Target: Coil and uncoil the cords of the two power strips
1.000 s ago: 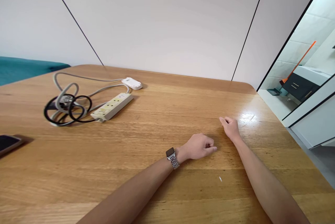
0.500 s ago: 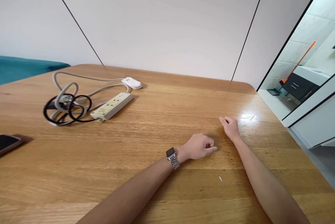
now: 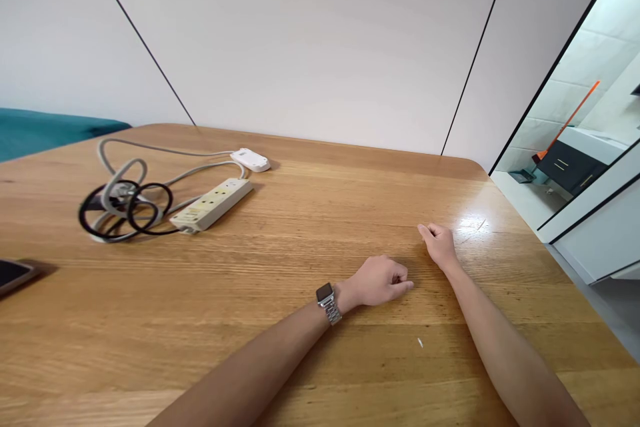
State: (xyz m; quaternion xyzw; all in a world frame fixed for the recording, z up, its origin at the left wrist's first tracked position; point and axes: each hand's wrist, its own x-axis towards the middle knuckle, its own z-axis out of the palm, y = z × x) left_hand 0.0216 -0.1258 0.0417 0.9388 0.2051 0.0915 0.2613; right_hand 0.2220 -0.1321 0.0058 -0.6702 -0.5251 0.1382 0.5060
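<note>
We find the table (image 3: 300,214) beneath the strip (image 3: 213,206). Right of the strip and nearer us, the left hand (image 3: 377,280) rests with fingers loosely curled; the right hand (image 3: 439,244), farther right of the strip, has its fingers folded too. Whether either encloses anything, we cannot tell. We record cables (image 3: 117,177) left of the strip, a white box (image 3: 251,160) just behind it, and a white fleck (image 3: 420,342) well to its right.

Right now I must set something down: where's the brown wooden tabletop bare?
Bare: tabletop between the cream rectangular power strip and curled right hand, beyond the left hand. Crowded: left of the strip, by looped black and grey cables.
</note>
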